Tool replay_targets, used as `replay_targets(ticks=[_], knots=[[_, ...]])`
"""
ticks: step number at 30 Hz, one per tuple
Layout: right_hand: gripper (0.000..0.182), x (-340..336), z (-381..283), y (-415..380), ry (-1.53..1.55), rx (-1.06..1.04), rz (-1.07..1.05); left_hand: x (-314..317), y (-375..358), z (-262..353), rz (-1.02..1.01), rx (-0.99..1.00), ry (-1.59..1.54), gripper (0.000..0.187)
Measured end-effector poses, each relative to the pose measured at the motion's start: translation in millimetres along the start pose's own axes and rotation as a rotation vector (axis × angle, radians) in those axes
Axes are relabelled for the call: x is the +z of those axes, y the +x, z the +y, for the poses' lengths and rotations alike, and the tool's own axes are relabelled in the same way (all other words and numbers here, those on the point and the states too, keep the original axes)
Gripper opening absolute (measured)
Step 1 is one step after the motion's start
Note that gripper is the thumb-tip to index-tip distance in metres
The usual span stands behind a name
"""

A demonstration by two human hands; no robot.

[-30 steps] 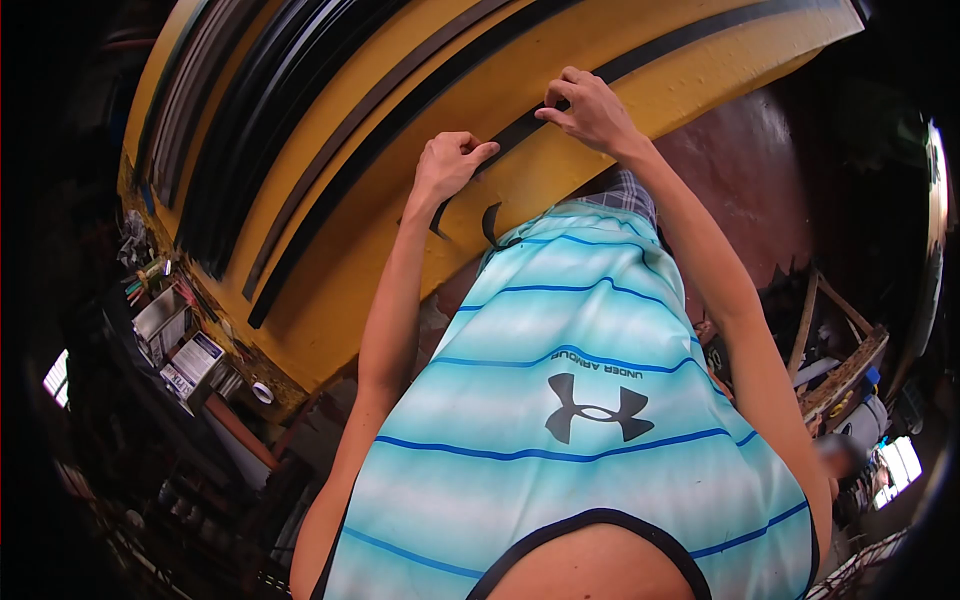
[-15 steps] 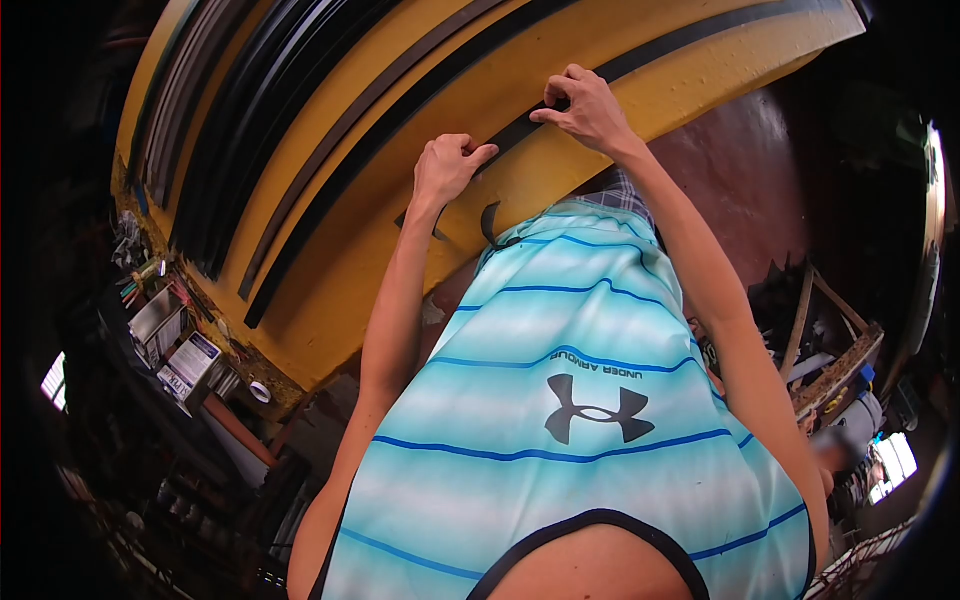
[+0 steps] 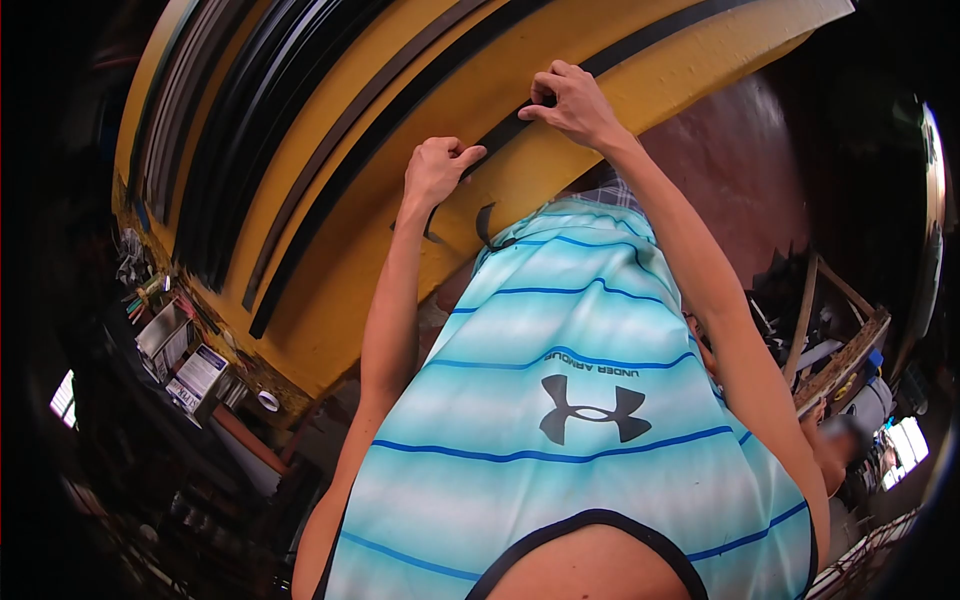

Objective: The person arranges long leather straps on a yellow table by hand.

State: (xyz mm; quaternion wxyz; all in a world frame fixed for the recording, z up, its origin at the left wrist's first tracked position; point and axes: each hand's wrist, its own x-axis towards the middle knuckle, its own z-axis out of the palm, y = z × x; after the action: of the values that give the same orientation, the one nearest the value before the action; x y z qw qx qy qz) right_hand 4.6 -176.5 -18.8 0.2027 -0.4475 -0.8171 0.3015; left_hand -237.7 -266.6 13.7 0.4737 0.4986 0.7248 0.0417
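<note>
A long dark strip (image 3: 640, 40) runs along the front part of the yellow table (image 3: 560, 170). My left hand (image 3: 436, 170) has its fingers curled round the strip's nearer end, with the thumb pointing right along it. Farther up and to the right, my right hand (image 3: 572, 103) pinches the same strip between thumb and curled fingers. Between both hands a stretch of the strip shows. Short dark curled offcuts (image 3: 485, 225) lie on the table below my left hand.
Several long black and brown strips (image 3: 345, 160) lie side by side across the table's left part. Boxes (image 3: 200, 372) and small items stand at the lower left. At the right are a wooden frame (image 3: 838, 362) and part of another person (image 3: 832, 450).
Both hands have shifted slightly to the left, still on the strip. The view has tilted a little.
</note>
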Motion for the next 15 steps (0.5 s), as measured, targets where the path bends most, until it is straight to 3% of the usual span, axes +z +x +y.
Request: replay_targets(ticks=[15], knots=[[0.039, 2.9, 3.9, 1.5, 0.012, 0.019, -0.021, 1.1, 2.4, -1.0, 0.018, 0.007, 0.059, 0.043]])
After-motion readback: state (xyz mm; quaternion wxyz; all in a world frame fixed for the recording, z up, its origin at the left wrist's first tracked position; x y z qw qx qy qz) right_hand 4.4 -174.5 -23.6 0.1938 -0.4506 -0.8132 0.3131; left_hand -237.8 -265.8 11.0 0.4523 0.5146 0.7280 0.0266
